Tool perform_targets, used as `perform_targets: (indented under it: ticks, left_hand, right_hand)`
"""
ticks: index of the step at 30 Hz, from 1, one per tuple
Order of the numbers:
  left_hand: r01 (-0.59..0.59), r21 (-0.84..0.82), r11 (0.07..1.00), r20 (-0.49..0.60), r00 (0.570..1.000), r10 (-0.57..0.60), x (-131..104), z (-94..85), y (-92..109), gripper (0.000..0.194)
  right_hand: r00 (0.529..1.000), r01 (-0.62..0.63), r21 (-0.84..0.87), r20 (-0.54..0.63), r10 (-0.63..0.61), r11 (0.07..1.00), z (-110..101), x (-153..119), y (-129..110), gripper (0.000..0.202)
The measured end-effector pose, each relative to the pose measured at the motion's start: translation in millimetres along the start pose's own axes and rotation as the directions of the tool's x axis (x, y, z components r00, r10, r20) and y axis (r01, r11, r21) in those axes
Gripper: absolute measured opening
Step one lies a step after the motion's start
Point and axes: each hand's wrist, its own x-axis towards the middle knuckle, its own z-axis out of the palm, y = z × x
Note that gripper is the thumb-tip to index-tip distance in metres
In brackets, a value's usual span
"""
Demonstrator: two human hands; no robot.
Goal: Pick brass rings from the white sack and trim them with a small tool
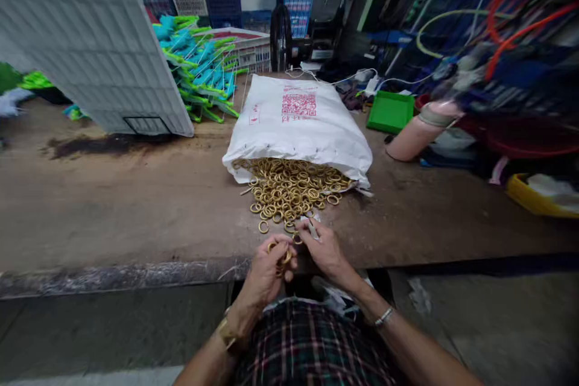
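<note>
At the tabletop's [190, 205] near edge, the person's left hand [271, 262] has its fingers closed around several rings [286, 253], a gold-coloured clutch. Just to its right, the right hand [323, 247] reaches over the wood, its fingers bent down beside 1 loose ring [297, 239]; whether they pinch anything is too blurred to tell. Beyond both hands, a pile [294, 187] of the same rings spills from the open mouth of 1 white bag [294, 120], which lies flat with a red printed code on top. Right of the bag sit 1 green tray [390, 111] and 1 tilted pink bottle [420, 132]; left stands 1 pale ribbed panel [104, 42].
</note>
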Motion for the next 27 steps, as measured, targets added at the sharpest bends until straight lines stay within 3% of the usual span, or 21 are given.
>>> perform_targets:
  ticks: [5,11,19,22,27]
  left_hand:
    - [-0.122,-0.004,0.992,-0.114,0.986,0.121,4.3,-0.4,2.8,0.031]
    - [-0.067,0.057,0.996,-0.065,0.995,0.071,6.4,-3.1,-2.1,0.037]
    - [-0.153,0.328,0.932,0.003,0.987,0.161,5.8,-0.2,-5.1,0.041]
    - [-0.167,0.362,0.917,-0.017,0.982,0.186,6.3,0.3,-3.8,0.036]
    - [-0.098,0.299,0.949,-0.071,0.99,0.125,8.8,-1.5,-2.4,0.034]
  right_hand:
    - [0.994,-0.105,0.079,0.017,0.104,0.991,1.3,3.4,6.4,0.018]
    - [0.962,-0.27,0.255,0.094,0.255,0.928,7.1,2.1,2.2,0.014]
    - [0.871,-0.488,0.479,0.322,0.371,0.73,9.7,-2.1,-12.3,0.016]
    - [0.858,-0.51,0.511,0.357,0.369,0.692,10.2,-3.8,-15.2,0.017]
    - [0.886,-0.462,0.495,0.3,0.354,0.736,15.3,-5.5,-15.3,0.023]
